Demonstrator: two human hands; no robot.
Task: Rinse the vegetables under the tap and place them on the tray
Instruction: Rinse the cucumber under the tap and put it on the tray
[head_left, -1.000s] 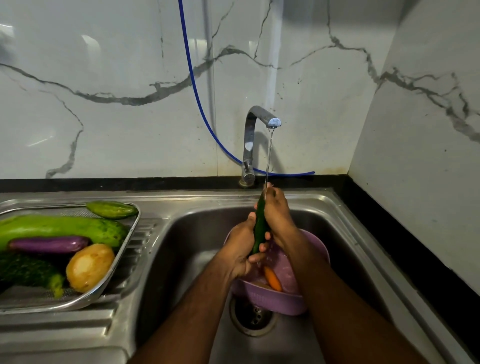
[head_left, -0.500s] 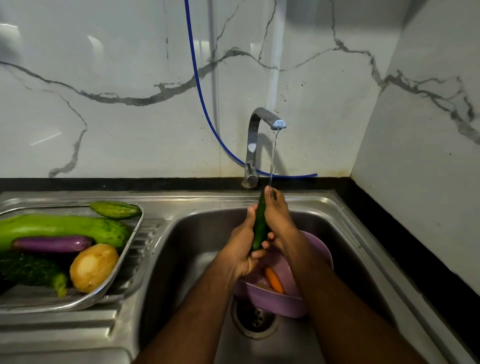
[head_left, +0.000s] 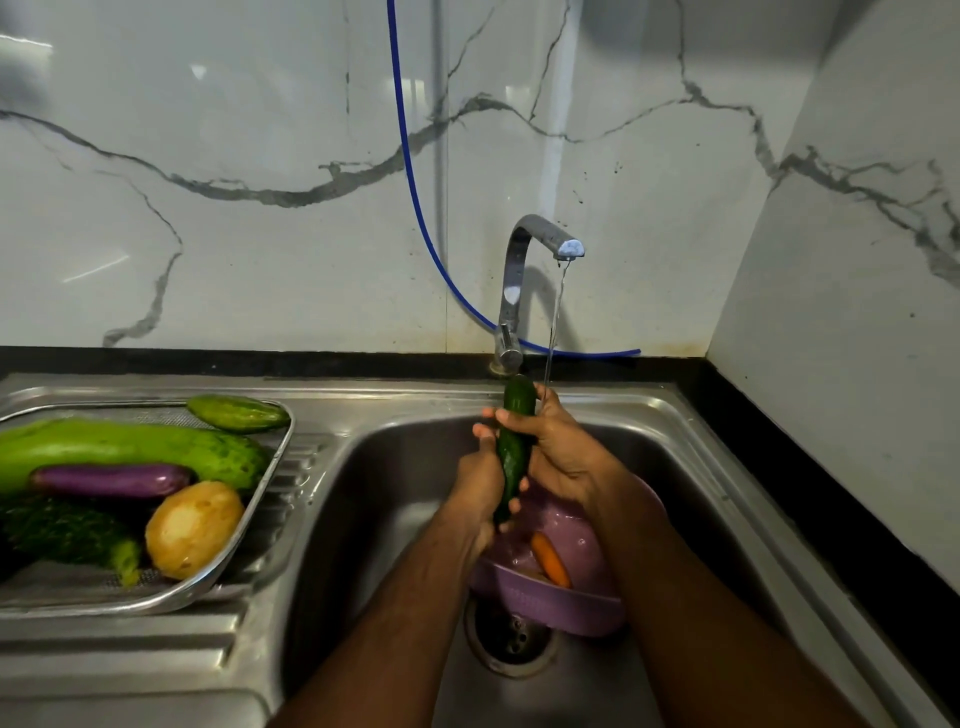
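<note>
Both hands hold one dark green cucumber (head_left: 514, 447) upright over the sink (head_left: 691, 457): the left hand (head_left: 480, 480) wraps its lower half, the right hand (head_left: 558, 449) its upper, beside the tap (head_left: 540, 241) stream. Rinsing is under way; next it likely goes left onto the tray (head_left: 260, 525), among the washed vegetables. A carrot (head_left: 550, 558) waits in the purple bowl (head_left: 561, 603).

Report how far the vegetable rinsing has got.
Mostly done: the tray already holds a large green gourd, eggplant, potato and others. In hand: the left hand and right hand both hold a cucumber under the tap. Left: a carrot in the purple bowl.
</note>
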